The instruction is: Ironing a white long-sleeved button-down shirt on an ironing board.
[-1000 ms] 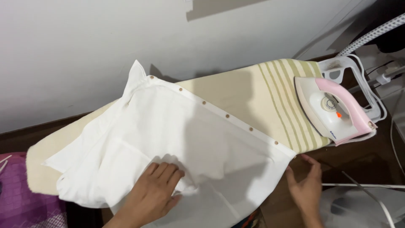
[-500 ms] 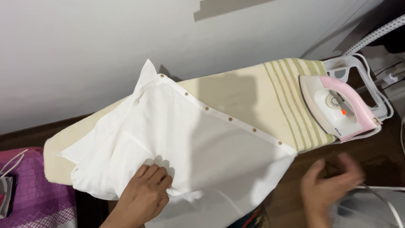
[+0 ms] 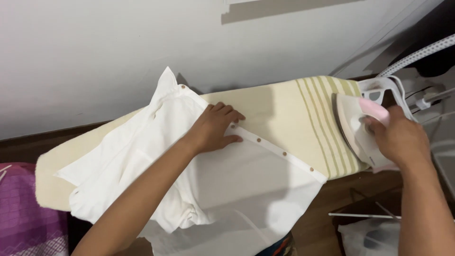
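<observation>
A white button-up shirt [image 3: 246, 185] lies spread over a cream ironing board [image 3: 279, 106] with green stripes at its right end. My left hand [image 3: 215, 128] rests flat on the shirt's buttoned edge near the collar, fingers spread. My right hand [image 3: 400, 140] is wrapped around the pink handle of a white and pink iron [image 3: 353, 125] that sits on the board's right end. The shirt's lower part hangs off the near edge of the board.
A white metal iron rest [image 3: 379, 85] juts out behind the iron. A purple cloth [image 3: 23, 218] lies at the lower left. A white wall runs behind the board. Cords and a white plastic bag [image 3: 369, 234] lie at the lower right on a dark brown floor.
My left hand moved from the shirt's near fold up to the button edge. My right hand rose from below the board and took hold of the iron's handle.
</observation>
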